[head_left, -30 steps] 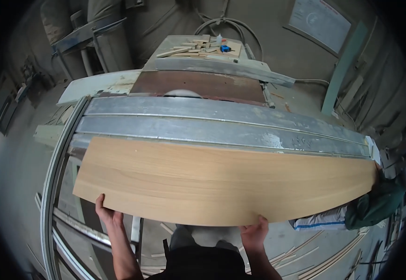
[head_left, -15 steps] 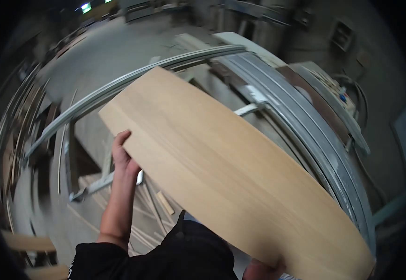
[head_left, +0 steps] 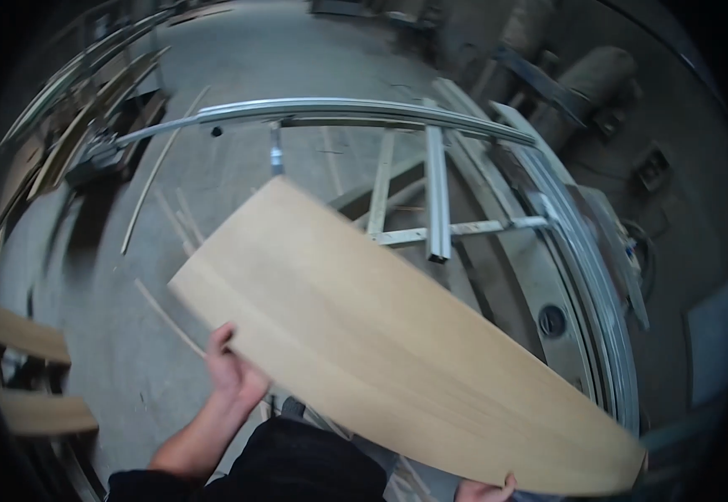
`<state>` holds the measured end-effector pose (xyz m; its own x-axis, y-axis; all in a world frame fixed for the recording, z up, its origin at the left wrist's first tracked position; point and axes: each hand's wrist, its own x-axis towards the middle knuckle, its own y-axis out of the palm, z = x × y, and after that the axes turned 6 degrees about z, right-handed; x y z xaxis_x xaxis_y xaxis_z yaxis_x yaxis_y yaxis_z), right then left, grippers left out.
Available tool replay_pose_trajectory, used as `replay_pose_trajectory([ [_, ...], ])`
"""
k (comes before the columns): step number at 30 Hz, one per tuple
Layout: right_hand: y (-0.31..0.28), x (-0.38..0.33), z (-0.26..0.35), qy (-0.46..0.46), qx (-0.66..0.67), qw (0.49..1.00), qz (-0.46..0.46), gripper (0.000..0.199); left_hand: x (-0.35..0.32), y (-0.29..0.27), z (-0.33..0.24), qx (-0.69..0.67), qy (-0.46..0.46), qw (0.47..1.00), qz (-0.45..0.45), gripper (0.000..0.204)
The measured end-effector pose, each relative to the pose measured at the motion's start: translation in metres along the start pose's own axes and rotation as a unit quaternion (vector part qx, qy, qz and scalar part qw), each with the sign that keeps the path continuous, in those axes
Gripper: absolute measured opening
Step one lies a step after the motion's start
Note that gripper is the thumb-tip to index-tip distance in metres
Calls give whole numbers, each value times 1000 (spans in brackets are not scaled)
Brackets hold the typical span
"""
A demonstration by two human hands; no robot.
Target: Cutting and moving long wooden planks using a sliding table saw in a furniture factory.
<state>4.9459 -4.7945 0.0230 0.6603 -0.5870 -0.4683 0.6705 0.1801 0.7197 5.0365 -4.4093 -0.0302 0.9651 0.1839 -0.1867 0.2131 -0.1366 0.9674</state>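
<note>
I carry a long, light wooden panel (head_left: 381,343) that slants from the upper left down to the lower right of the head view. My left hand (head_left: 232,370) grips its near edge close to the left end, thumb up along the edge. At the bottom right only the fingertips of my right hand (head_left: 488,489) show, holding the panel's near edge by its right end. The panel is lifted off the machine and hangs over the floor and the metal frame.
A metal sliding-table frame with rails (head_left: 431,201) curves behind the panel, with the saw machine's edge (head_left: 590,276) at right. Thin wood strips (head_left: 159,314) lie on the concrete floor. Other wooden boards (head_left: 21,335) are stacked at the left edge.
The panel lay flat on the saw table a second ago; it has been lifted and swung left, and my view has turned left with it. Both hands kept their grip.
</note>
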Motion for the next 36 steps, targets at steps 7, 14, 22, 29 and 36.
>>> replay_pose_trajectory([
  [7,-106,-92,-95,-1,-77,979,188,60,-139,-103,-171,-2,46,998,-35,60],
  [14,-143,-176,-159,45,-128,972,191,55,-263,-183,-282,48,84,995,-40,59],
  [22,-161,-332,-302,174,-95,932,305,67,-338,-216,-376,24,85,996,-27,69],
  [29,-140,-413,-386,210,-217,916,264,58,-313,-290,-417,211,-41,974,72,69],
  [36,-114,-423,-444,137,-168,946,242,55,-230,-230,-555,11,-158,986,49,44],
])
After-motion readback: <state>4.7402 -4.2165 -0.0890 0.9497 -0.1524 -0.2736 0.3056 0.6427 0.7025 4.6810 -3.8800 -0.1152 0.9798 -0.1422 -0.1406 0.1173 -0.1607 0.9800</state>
